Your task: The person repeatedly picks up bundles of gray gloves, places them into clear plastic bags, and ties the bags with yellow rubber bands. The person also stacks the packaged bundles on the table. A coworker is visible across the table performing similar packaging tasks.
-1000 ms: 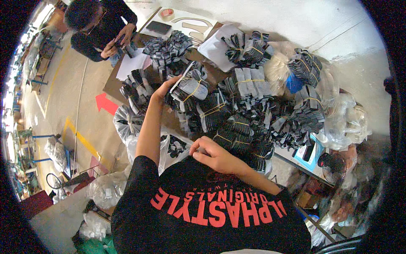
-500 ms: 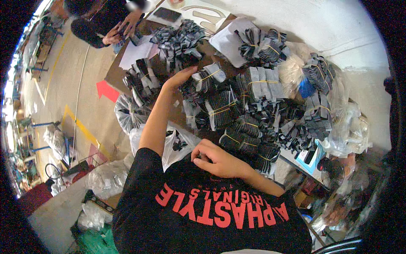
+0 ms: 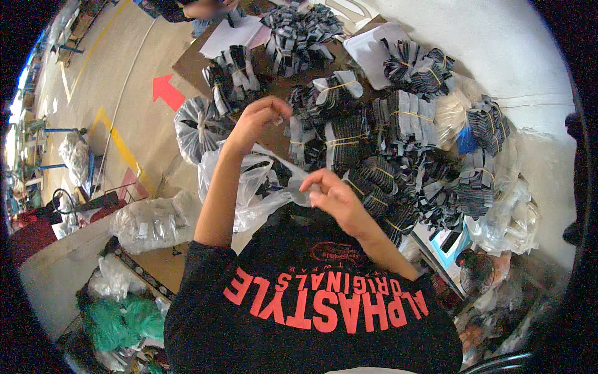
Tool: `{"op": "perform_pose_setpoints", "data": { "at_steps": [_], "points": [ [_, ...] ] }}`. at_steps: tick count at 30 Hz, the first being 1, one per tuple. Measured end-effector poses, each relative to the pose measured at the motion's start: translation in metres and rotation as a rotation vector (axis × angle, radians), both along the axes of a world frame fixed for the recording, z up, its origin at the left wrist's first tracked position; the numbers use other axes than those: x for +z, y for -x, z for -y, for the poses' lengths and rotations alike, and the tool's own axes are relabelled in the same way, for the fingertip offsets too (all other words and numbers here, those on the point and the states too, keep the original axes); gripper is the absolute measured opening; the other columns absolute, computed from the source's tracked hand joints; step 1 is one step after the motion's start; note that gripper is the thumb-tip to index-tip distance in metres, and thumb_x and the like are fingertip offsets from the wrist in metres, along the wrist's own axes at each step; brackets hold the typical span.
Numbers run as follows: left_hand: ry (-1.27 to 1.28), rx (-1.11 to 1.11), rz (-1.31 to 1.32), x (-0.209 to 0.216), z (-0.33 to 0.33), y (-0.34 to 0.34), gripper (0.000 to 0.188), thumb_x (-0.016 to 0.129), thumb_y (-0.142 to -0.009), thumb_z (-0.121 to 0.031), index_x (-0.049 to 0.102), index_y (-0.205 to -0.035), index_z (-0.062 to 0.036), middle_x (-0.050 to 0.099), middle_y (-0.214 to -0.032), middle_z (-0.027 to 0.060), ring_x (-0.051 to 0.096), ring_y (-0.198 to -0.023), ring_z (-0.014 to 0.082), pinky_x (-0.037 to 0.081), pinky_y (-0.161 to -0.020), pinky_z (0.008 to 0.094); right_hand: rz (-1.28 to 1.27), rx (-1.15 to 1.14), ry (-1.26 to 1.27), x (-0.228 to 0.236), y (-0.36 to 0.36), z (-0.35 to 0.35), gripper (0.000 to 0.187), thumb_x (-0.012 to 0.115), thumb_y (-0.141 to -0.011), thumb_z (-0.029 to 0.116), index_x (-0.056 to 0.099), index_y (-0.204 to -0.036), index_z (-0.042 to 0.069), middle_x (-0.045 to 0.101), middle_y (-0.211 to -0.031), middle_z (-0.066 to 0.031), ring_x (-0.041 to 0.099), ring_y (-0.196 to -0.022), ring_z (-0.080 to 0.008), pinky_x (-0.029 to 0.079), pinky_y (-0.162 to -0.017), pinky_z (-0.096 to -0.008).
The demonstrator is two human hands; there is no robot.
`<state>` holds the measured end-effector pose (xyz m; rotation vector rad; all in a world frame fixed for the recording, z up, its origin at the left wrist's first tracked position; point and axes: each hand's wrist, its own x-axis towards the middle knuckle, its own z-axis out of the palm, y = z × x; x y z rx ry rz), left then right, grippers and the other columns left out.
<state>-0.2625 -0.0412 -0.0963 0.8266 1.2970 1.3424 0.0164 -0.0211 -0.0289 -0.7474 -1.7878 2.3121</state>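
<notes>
My left hand (image 3: 260, 121) hovers over the brown table beside the banded bundles, its fingers curled inward. A small pale scrap (image 3: 278, 121) shows at its fingertips; whether they grip it is unclear. My right hand (image 3: 333, 194), fingers bent, is closed at the rim of a clear plastic bag (image 3: 240, 181) that hangs at the table's near edge in front of my body. Dark pieces show inside the bag. Closest to my left hand are a bundle of grey and black fabric strips (image 3: 336, 88) and a thick bundle of dark strips (image 3: 344, 142), tied with yellow bands.
More strip bundles cover the table's right side, with a loose heap (image 3: 302, 37) at the far end. White papers (image 3: 232, 37) lie far left. A stuffed, knotted bag (image 3: 198, 129) stands at the left edge. Another person (image 3: 205, 9) is at the far end.
My left hand has drawn back from the bundles and curled. My right hand has moved up from my shirt to the bag's rim, which is now spread. The view has shifted.
</notes>
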Motion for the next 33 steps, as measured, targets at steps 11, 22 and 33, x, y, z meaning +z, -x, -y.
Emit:
{"op": "perform_pose_setpoints", "data": {
  "at_steps": [11, 22, 33],
  "points": [
    [1.064, -0.542, -0.631, -0.156, 0.228, -0.027, 0.028, 0.062, -0.088, -0.026, 0.076, -0.1, -0.0043, 0.073, -0.103, 0.0131, 0.07, -0.097, 0.0341, 0.055, -0.087, 0.0497, -0.264, -0.065, 0.308, 0.016, 0.001, 0.007, 0.043, 0.059, -0.095, 0.029, 0.051, -0.126, 0.001, 0.058, -0.129, -0.0138, 0.052, -0.089, -0.0138, 0.043, -0.082, -0.0276],
    [0.755, -0.592, -1.17, -0.201, 0.131, -0.096, 0.031, 0.061, -0.089, -0.019, 0.074, -0.116, -0.0115, 0.07, -0.122, 0.0126, 0.066, -0.11, 0.0382, 0.049, -0.093, 0.0569, -0.255, 0.254, 0.257, 0.048, 0.003, 0.034, 0.042, 0.057, -0.092, 0.033, 0.056, -0.12, 0.003, 0.047, -0.127, -0.0108, 0.05, -0.089, -0.0137, 0.043, -0.084, -0.0302],
    [0.457, -0.201, -0.403, -0.267, 0.1, -0.14, 0.026, 0.062, -0.086, -0.016, 0.075, -0.107, -0.0098, 0.07, -0.119, 0.0158, 0.066, -0.11, 0.0363, 0.05, -0.093, 0.0482, -0.351, 0.434, 0.018, 0.085, 0.012, 0.047, 0.051, 0.059, -0.091, 0.04, 0.059, -0.125, 0.003, 0.044, -0.124, -0.0145, 0.051, -0.09, -0.0206, 0.043, -0.086, -0.0347]
  ]
}}
